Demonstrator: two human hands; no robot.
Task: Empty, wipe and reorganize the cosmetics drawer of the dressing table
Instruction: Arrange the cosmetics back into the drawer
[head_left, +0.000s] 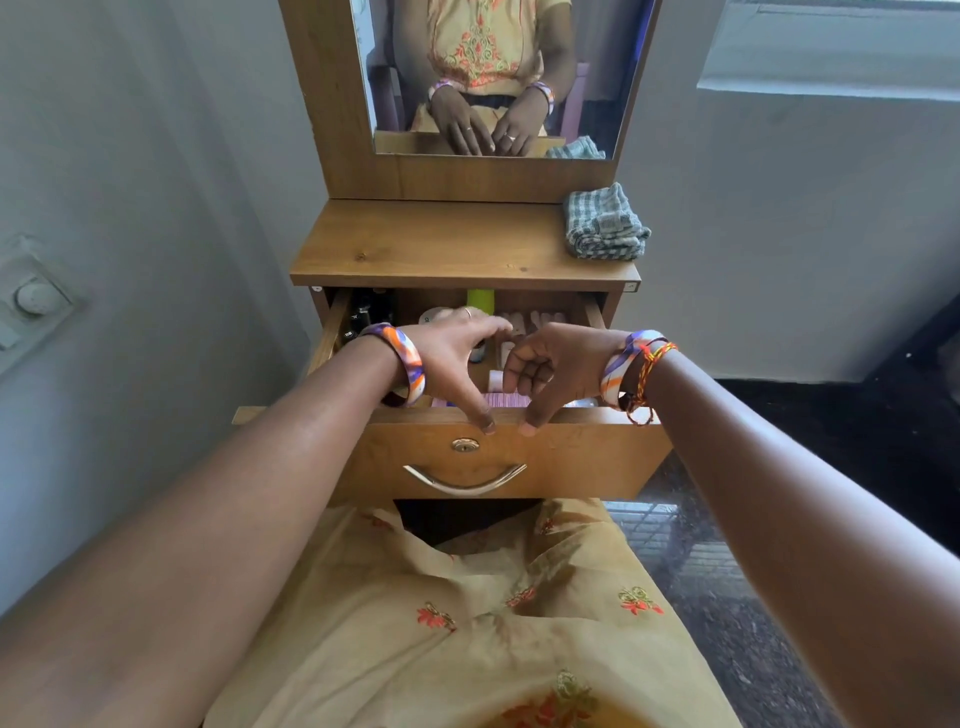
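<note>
The wooden drawer (571, 457) of the dressing table stands pulled out. Inside it I see a green bottle (480, 299) at the back, dark bottles (363, 312) in the left corner, pale tubes (540, 317) and a pink striped item (506, 400) near the front. My left hand (452, 358) hovers over the contents with fingers spread, its thumb tip on the front rim. My right hand (561, 369) has its fingers curled, with its thumb tip on the rim beside the other thumb. The hands hide much of the contents.
A folded grey checked cloth (602, 223) lies at the right end of the tabletop (441, 244). The mirror (493, 78) rises behind it. The drawer front carries a curved metal handle (465, 480) and a lock (465, 445). Walls stand close on both sides; my lap is below.
</note>
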